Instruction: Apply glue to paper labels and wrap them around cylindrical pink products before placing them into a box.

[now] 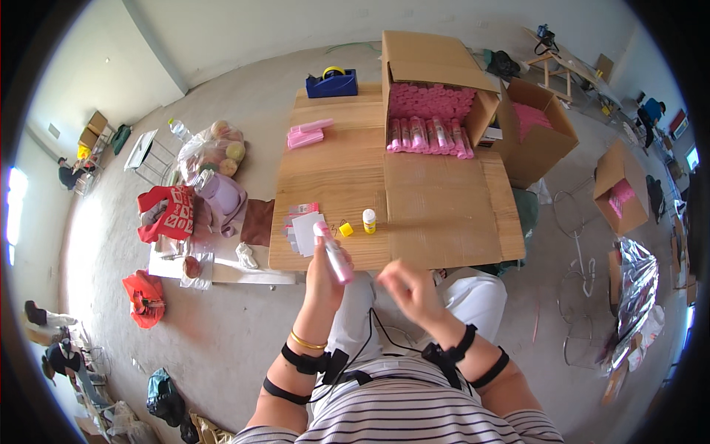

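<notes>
My left hand (323, 277) is wrapped round a slim pink roll (335, 253) with a pale label, held slantwise over the table's front edge. To the right of it, raised above my lap, my right hand (416, 294) has its fingers curled and pressed together; anything pinched in them is too small or hidden. Beyond my left hand lie a white card (305, 234) and a fan of small pink-and-grey labels (289, 235). A small yellow piece (345, 229) and a white-capped yellow bottle (370, 221) are on the wooden table (333, 177) just past my hands.
An open carton (427, 63) packed with pink rolls stands at the table's far right, with flattened cardboard (436, 200) before it. A blue tape dispenser (331, 83) and loose pink rolls (308, 134) lie farther left. Another carton (536, 126) stands behind the right edge; bags (214, 152) sit left.
</notes>
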Tool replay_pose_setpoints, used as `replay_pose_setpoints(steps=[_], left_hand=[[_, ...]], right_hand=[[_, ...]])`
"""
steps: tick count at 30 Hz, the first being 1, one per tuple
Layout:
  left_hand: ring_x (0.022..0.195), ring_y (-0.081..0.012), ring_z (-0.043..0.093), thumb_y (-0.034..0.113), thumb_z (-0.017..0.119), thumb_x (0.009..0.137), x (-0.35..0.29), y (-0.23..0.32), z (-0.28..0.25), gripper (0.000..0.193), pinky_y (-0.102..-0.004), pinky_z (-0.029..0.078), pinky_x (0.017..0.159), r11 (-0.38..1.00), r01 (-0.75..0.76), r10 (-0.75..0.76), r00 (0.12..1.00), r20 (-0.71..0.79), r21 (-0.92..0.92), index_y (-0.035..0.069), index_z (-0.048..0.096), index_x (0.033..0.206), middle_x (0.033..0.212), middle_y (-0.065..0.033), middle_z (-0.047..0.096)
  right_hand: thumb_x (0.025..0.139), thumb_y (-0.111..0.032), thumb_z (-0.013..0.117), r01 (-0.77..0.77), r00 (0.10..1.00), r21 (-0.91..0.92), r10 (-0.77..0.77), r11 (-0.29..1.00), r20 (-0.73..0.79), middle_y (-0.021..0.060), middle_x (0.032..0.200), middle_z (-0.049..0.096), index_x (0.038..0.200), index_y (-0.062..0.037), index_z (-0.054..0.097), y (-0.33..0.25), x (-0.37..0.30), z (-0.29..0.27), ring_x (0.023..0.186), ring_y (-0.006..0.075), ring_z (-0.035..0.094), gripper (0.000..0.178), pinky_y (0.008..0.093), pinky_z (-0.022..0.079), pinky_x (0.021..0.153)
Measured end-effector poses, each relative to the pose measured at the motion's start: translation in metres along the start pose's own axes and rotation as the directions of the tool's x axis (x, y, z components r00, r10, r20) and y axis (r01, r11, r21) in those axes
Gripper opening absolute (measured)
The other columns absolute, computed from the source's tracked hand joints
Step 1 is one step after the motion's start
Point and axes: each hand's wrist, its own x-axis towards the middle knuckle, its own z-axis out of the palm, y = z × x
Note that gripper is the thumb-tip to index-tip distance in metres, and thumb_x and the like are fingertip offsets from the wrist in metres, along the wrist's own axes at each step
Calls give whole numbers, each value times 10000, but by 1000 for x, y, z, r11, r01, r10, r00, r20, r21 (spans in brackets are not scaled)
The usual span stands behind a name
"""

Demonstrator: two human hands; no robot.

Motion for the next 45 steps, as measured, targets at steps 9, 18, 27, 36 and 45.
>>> replay_pose_setpoints(steps=[9, 18, 27, 36, 45], left_hand=[[513, -133, 415, 471, 347, 988, -14, 16, -1, 477, -247, 348, 479, 990, 112, -86, 964, 250, -89, 39, 533, 1066, 652, -31, 453], [519, -136, 412, 453, 342, 985, -20, 28, -4, 485, -260, 347, 511, 997, -2, -19, 963, 268, 78, 18, 539, 1075, 667, -38, 467], [875, -133, 622, 380, 429, 957, -38, 12, 24, 415, -274, 508, 748, 993, 84, -106, 950, 293, 87, 45, 522, 1184, 990, -63, 626], [624, -93, 432, 377, 425, 960, -75, 20, 39, 373, -229, 337, 548, 948, -52, -83, 913, 400, 314, 60, 522, 1131, 751, -13, 501], [604, -101, 411, 396, 378, 961, -81, 21, 48, 465, -232, 341, 545, 955, -38, -87, 911, 403, 294, 11, 499, 1191, 747, -20, 490]], right_hand=[[765, -173, 727, -353, 933, -145, 336, 924, -131, 82, 1057, 560, 1154, -86, 537, 155, 76, 62, 808, 213, 596, 442, 363, 514, 706], [919, -209, 595, -308, 940, 663, 324, 682, 103, 106, 997, 639, 1092, 13, 497, 51, 81, 33, 888, 175, 643, 298, 299, 514, 779], [735, -95, 712, 385, 919, -169, -361, 907, 156, 117, 1092, 580, 1121, -55, 516, -61, 42, -7, 970, 340, 557, 435, 404, 453, 869], [848, -79, 653, 295, 930, -86, -307, 952, -204, 146, 1052, 560, 1107, -4, 504, -62, 60, -35, 980, 271, 570, 308, 347, 459, 831], [844, -98, 668, 377, 915, -147, -392, 915, -95, 155, 1079, 582, 1130, -14, 501, -86, 35, -37, 993, 252, 591, 342, 342, 474, 849]])
